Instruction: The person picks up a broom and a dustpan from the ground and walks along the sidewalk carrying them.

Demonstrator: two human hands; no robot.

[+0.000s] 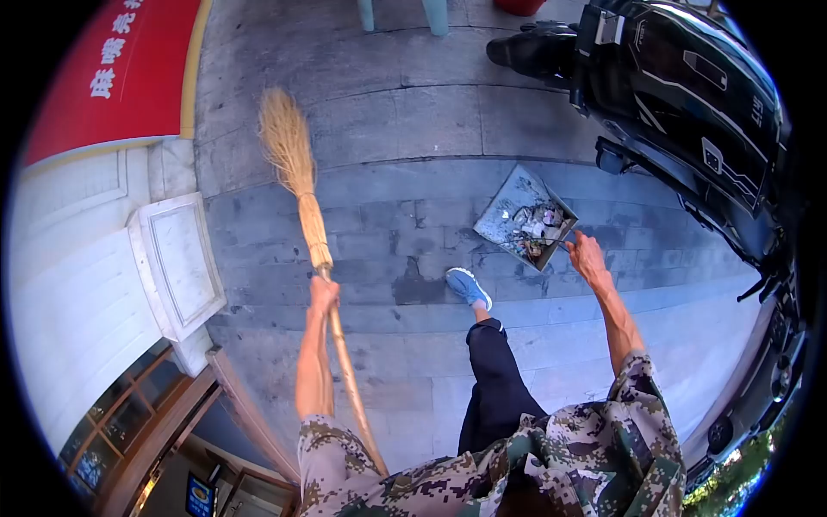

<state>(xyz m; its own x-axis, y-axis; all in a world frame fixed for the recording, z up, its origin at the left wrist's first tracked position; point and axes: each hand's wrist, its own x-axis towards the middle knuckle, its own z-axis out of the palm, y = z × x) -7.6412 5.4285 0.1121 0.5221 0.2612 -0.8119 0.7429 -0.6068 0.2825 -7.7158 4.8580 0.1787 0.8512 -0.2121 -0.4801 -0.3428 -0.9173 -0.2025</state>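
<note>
My left hand (324,294) is wrapped round the wooden handle of a straw broom (314,233), just below its bound neck. The bristles point away from me, toward the upper left, and the handle runs back beside my body. On the right, my right hand (587,255) is closed on the thin handle of a metal dustpan (502,216). Crumpled paper and other litter (538,224) lie in the dustpan, mostly toward its right side. The dustpan is over the paving, ahead of my blue shoe (468,286).
A black scooter (689,95) stands at the upper right. White panelled stonework (178,263) and a red sign (112,77) line the left. Teal legs (435,15) and a red container (519,5) show at the top, a wood-framed window (129,412) at lower left.
</note>
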